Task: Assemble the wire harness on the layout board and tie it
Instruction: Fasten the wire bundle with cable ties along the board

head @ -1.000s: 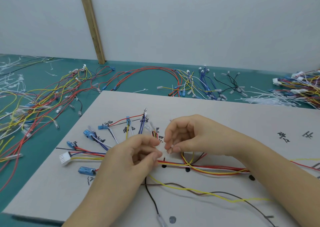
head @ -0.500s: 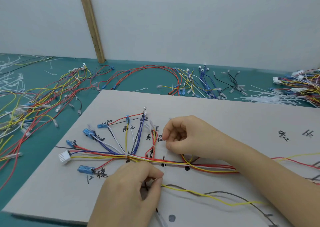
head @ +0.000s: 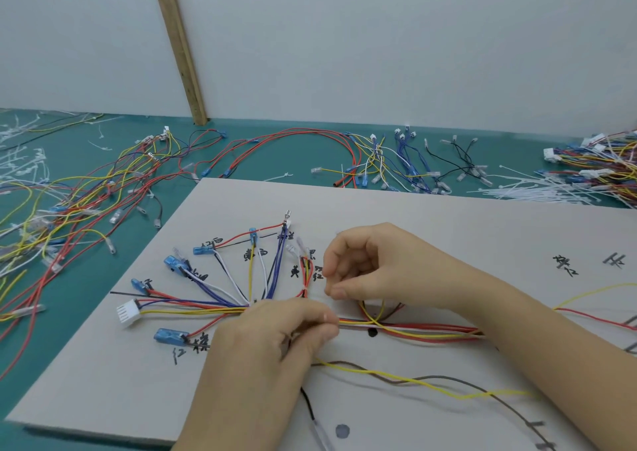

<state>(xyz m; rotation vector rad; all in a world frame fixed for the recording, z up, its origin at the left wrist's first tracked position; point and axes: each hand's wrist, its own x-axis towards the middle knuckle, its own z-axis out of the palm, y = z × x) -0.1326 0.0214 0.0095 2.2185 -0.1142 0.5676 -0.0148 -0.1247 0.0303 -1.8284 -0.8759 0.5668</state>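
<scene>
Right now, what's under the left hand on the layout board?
The wire bundle runs under the left hand, whose fingers pinch it, fanning out to its left. A black wire emerges below. Any tie or board mark beneath is covered.

layout board (head: 448, 230) | handwritten black chars by wire ends: 红 (head: 179, 354), 黄 (head: 249, 254), 黑 (head: 311, 254) | rest illegible

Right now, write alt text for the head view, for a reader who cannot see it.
Two bare hands work a wire harness on a grey layout board: the left hand pinches the bundled wires while the right hand pinches something thin just above them. Blue terminals and a white connector fan out left; loose wires cover the green table.
</scene>
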